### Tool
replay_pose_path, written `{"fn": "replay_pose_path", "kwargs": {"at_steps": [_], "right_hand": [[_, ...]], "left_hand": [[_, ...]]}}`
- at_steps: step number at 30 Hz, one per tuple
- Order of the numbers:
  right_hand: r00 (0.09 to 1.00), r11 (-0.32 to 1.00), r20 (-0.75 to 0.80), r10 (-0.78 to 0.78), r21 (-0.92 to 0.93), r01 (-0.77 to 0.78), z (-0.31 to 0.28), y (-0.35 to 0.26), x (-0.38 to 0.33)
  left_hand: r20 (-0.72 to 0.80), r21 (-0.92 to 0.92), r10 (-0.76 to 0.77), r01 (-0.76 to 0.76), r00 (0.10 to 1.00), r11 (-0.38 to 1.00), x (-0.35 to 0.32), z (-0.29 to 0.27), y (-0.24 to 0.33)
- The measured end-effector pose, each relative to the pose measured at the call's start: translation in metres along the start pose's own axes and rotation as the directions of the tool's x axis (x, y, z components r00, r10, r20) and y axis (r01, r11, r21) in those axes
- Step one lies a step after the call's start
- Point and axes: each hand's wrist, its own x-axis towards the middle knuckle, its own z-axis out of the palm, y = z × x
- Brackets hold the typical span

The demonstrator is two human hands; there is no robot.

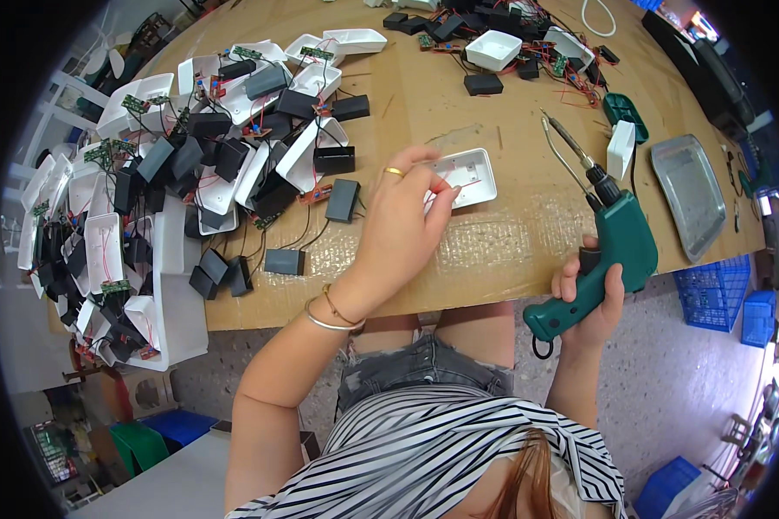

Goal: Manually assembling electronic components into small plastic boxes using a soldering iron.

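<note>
My left hand (pixel 409 205) reaches over a small white plastic case (pixel 479 169) lying open on the cardboard-covered table. Its thumb and forefinger are pinched together on a thin red wire (pixel 469 183) inside the case, and the hand hides the case's left part. In my right hand (pixel 590 298) is a green soldering gun (pixel 625 238), gripped by the handle with a finger near its black trigger. The gun's metal tip and curved feed tube (pixel 556 147) point up and away, to the right of the case and apart from it.
White cases, black boxes and wired green circuit boards (pixel 111 154) are heaped on the left. Another pile with a white case (pixel 493 50) lies at the back. To the right are a metal tray (pixel 689 195) and a white block (pixel 621 149); blue crates (pixel 711 292) stand beyond the table edge.
</note>
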Motion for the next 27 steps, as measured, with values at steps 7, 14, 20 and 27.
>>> {"fn": "replay_pose_path", "kwargs": {"at_steps": [7, 14, 20, 27], "right_hand": [[1.000, 0.998, 0.009, 0.008, -0.058, -0.008, -0.005, 0.002, -0.044], [0.994, 0.907, -0.100, 0.035, -0.415, -0.073, -0.001, 0.004, -0.077], [0.979, 0.871, -0.193, 0.057, -0.469, -0.144, 0.011, 0.013, -0.080], [0.978, 0.846, -0.191, 0.086, -0.504, -0.172, 0.021, 0.020, -0.076]], "left_hand": [[-0.053, -0.081, 0.068, -0.072, 0.996, 0.994, -0.015, 0.025, -0.001], [-0.058, -0.075, -0.022, 0.018, 0.998, 0.997, -0.010, 0.028, -0.005], [-0.093, -0.013, 0.026, -0.027, 0.995, 1.000, -0.010, 0.033, -0.005], [-0.094, 0.006, 0.053, -0.053, 0.994, 0.999, -0.010, 0.034, -0.006]]}}
